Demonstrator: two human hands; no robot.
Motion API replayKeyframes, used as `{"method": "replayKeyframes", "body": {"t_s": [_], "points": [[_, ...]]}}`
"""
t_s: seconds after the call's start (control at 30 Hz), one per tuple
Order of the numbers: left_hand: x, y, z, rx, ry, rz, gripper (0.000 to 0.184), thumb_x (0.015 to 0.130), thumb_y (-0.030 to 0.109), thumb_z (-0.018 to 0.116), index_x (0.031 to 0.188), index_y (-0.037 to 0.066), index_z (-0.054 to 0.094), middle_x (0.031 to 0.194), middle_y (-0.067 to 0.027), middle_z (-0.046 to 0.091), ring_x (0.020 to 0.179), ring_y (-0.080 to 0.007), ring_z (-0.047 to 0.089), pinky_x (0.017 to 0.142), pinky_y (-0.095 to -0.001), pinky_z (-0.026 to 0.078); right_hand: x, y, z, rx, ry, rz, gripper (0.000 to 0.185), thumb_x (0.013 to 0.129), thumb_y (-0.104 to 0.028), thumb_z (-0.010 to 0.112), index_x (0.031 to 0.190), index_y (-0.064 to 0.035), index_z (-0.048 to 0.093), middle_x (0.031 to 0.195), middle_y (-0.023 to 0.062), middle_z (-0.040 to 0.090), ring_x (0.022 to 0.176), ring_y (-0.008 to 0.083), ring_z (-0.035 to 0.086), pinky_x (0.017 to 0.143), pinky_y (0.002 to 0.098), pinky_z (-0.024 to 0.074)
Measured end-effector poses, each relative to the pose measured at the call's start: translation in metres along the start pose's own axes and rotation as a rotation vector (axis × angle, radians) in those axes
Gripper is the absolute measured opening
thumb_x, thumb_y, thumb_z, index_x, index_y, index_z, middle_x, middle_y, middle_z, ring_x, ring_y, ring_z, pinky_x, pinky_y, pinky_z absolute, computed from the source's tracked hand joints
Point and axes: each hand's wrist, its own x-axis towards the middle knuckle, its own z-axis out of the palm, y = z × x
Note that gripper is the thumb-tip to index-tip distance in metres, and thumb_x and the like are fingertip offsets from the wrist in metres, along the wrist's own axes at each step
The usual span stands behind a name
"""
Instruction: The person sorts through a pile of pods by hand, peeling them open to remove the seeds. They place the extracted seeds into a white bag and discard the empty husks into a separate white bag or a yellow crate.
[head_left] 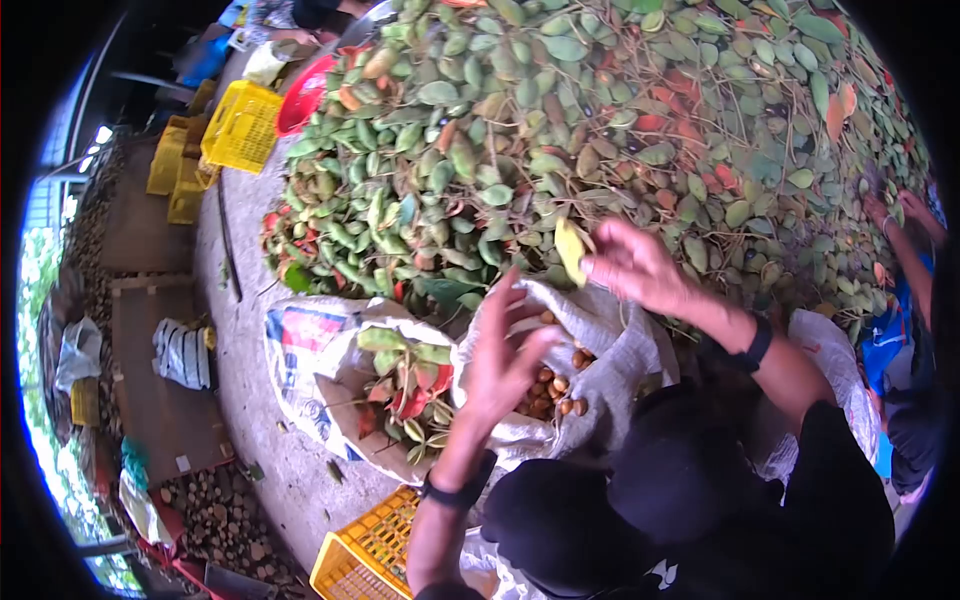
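My right hand (640, 268) pinches a yellow-green seed pod (570, 252) between thumb and fingers, at the near edge of a large heap of green pods (560, 150). Over the mouth of a white woven sack (590, 335), my left hand (500, 365) has its fingers apart, and I see nothing in it. Shiny brown seeds (545, 388) lie inside that sack, partly hidden by my left hand. Just left of it, a second woven sack (300, 335) stands open, holding pod husks (405, 385), some with red insides.
A yellow crate (370, 550) is by my left forearm. Farther off at left are another yellow crate (242, 125) and a red basin (305, 95) against the heap. Another person's hands (900, 220) reach in at the right edge. Brown boards (165, 370) lie on the left.
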Motion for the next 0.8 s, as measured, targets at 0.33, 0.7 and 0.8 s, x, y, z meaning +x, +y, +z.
{"method": "replayKeyframes", "body": {"t_s": [0.33, 0.7, 0.8], "points": [[-0.060, -0.024, 0.009, -0.362, -0.146, -0.159, 0.049, 0.095, 0.023, 0.049, 0.136, 0.000, 0.034, 0.101, -0.0133, 0.062, 0.082, -0.0190, 0.064, 0.071, -0.0278, 0.052, -0.073, 0.009, 0.053, 0.134, -0.333, 0.129, 0.024, 0.095, -0.027, 0.052, 0.093, -0.0024, 0.050, 0.068, -0.0003, 0.050, 0.052, 0.0050, 0.047, 0.046, 0.0214, 0.0400], [-0.128, -0.071, -0.028, -0.578, 0.032, -0.315, 0.043, 0.097, 0.027, 0.044, 0.132, 0.003, 0.042, 0.115, -0.0137, 0.057, 0.096, -0.0241, 0.062, 0.084, -0.0338, 0.053, -0.045, 0.000, 0.122, -0.539, -0.612, -0.171, 0.036, 0.076, -0.019, 0.070, 0.098, -0.0009, 0.048, 0.073, 0.0096, 0.052, 0.061, 0.0164, 0.053, 0.055, 0.0293, 0.0440], [-0.135, -0.078, -0.028, -0.496, 0.058, -0.371, 0.043, 0.097, 0.029, 0.043, 0.130, 0.002, 0.045, 0.109, -0.0120, 0.060, 0.090, -0.0225, 0.063, 0.080, -0.0327, 0.054, -0.044, 0.025, 0.138, -0.601, -0.644, -0.319, 0.035, 0.075, -0.020, 0.068, 0.092, -0.0007, 0.045, 0.076, 0.0129, 0.055, 0.061, 0.0239, 0.058, 0.052, 0.0349, 0.0461]]}}
